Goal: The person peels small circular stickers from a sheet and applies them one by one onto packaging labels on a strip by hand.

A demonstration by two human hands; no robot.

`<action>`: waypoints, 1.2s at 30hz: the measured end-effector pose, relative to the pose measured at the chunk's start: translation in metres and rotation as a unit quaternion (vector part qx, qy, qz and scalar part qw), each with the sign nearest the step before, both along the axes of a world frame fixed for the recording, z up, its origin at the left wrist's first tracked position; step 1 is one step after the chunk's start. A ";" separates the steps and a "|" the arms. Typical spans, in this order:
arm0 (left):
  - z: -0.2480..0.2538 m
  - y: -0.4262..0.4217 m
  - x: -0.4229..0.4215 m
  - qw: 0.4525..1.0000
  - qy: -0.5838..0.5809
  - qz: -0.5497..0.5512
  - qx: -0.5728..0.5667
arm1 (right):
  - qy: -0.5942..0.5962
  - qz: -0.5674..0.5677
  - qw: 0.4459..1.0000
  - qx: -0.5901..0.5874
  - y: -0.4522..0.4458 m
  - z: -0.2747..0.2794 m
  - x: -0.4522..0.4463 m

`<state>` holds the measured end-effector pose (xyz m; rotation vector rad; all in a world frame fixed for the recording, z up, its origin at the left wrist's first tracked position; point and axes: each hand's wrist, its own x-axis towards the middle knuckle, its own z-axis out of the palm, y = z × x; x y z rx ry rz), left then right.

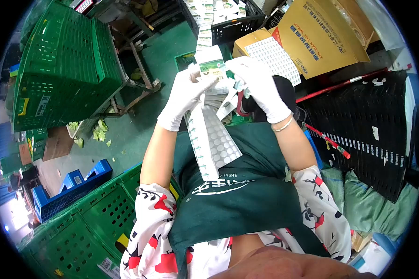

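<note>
My left hand (pixel 185 95), in a white glove, is closed on a strip of green-and-white printed labels (pixel 212 69), thumb across its front. My right hand (pixel 260 88), also gloved, pinches near the label's right edge; a small pale teal piece (pixel 239 85) shows at its fingers. Below it are a loose white strip (pixel 228 101) and a red curved thing (pixel 241 104) whose kind I cannot make out. A long white label strip (pixel 204 156) hangs down over my apron. Beside it on my lap lies a sheet of round white stickers (pixel 222 143).
A black crate (pixel 239 25) with many labels stands ahead. To its right are a cardboard box (pixel 321 42) and another sticker sheet (pixel 274 58). Green crates (pixel 63 74) are stacked left, black crates (pixel 358 135) right. Leaf scraps (pixel 100 131) lie on the floor.
</note>
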<state>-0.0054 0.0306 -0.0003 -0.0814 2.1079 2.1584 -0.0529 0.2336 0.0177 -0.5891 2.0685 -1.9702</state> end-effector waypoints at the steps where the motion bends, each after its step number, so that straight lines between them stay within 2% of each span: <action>1: 0.002 0.001 0.001 1.000 -0.005 -0.004 -0.001 | -0.004 -0.017 0.999 0.047 -0.003 -0.003 0.000; 3: 0.004 0.000 0.003 1.000 -0.008 -0.007 0.002 | -0.012 -0.049 0.989 0.140 -0.019 0.009 0.004; 4: 0.005 0.000 0.004 1.000 -0.005 -0.006 0.006 | 0.095 -0.089 0.983 0.130 -0.026 -0.011 0.000; 7: 0.010 -0.007 0.005 0.999 -0.029 -0.019 0.015 | 0.171 -0.141 0.943 0.249 -0.024 -0.009 -0.005; 9: 0.016 -0.010 0.008 0.998 -0.041 -0.015 0.038 | 0.078 -0.010 0.987 0.141 -0.019 -0.014 -0.008; 11: 0.025 -0.009 0.009 0.996 -0.036 0.011 0.082 | -0.017 0.121 0.992 0.030 -0.013 -0.017 -0.010; 12: 0.014 -0.018 0.002 0.996 -0.053 0.025 0.073 | -0.040 0.160 0.986 0.012 -0.014 -0.002 0.001; 13: 0.005 -0.023 0.000 0.996 -0.037 0.047 0.061 | -0.055 0.215 0.969 0.107 -0.008 0.021 0.005; 15: 0.004 -0.027 -0.002 0.994 -0.039 0.042 0.088 | -0.163 0.228 0.945 0.167 -0.002 0.028 0.007; 17: 0.017 -0.021 0.002 0.994 -0.035 0.030 0.103 | -0.091 0.079 0.989 0.083 -0.003 0.020 0.003; 18: 0.024 -0.017 0.003 0.993 -0.032 0.021 0.108 | -0.123 0.029 0.992 0.016 0.001 0.025 0.003; 21: 0.013 -0.011 0.003 0.997 -0.013 -0.014 0.072 | -0.129 -0.017 0.991 -0.013 -0.004 0.022 -0.004; 24: 0.010 -0.007 0.005 0.999 -0.011 -0.024 0.035 | 0.002 -0.028 1.000 0.000 -0.020 -0.009 -0.008; 27: 0.007 -0.006 0.006 0.998 -0.013 -0.015 0.062 | 0.160 -0.158 0.956 0.188 -0.030 -0.006 0.000; 28: 0.006 -0.010 0.007 0.998 -0.012 -0.014 0.058 | 0.145 -0.174 0.950 0.215 -0.028 -0.008 -0.001; 29: 0.007 -0.011 0.007 0.998 -0.012 -0.015 0.053 | 0.056 -0.103 0.979 0.166 -0.026 -0.004 -0.003; 31: 0.013 -0.010 0.009 0.996 -0.032 0.006 0.085 | -0.125 0.036 0.989 0.064 -0.017 0.011 -0.004; 32: 0.015 -0.008 0.009 0.994 -0.041 0.017 0.101 | -0.113 0.086 0.988 0.056 -0.016 0.015 0.000; 35: 0.011 -0.022 -0.003 0.996 -0.042 0.035 0.065 | -0.133 0.228 0.955 0.136 -0.002 0.027 0.004; 36: 0.026 -0.024 -0.001 0.996 -0.078 0.025 0.043 | -0.138 0.233 0.951 0.151 0.003 0.027 0.002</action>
